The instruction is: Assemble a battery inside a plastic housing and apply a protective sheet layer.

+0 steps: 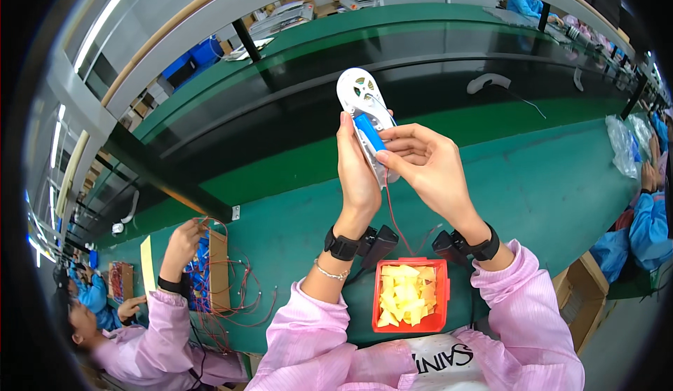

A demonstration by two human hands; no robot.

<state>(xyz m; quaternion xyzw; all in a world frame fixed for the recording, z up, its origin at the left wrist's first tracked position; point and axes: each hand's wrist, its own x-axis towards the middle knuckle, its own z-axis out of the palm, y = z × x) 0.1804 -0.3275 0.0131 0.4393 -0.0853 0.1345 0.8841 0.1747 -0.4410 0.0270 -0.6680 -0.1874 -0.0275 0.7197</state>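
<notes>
My left hand [359,177] is wrapped round a white plastic housing [348,83], holding it up over the green table. The housing has a rounded far end with vent-like openings. A blue cylindrical battery [369,134] lies lengthwise in its open side. My right hand [436,174] is closed at the battery's near end, thumb and fingertips pressing on it. A thin red wire [391,212] hangs from the housing's lower end toward the table. Below my wrists stands a red bin [442,294] holding small yellow pieces.
On the left, a co-worker's hand [184,244] is over a cardboard box [220,279] of blue batteries with trailing red wires. A black conveyor belt [420,86] runs beyond the table, carrying a white curved part [488,81]. A post [165,174] rises at left; plastic bags [621,146] lie at right.
</notes>
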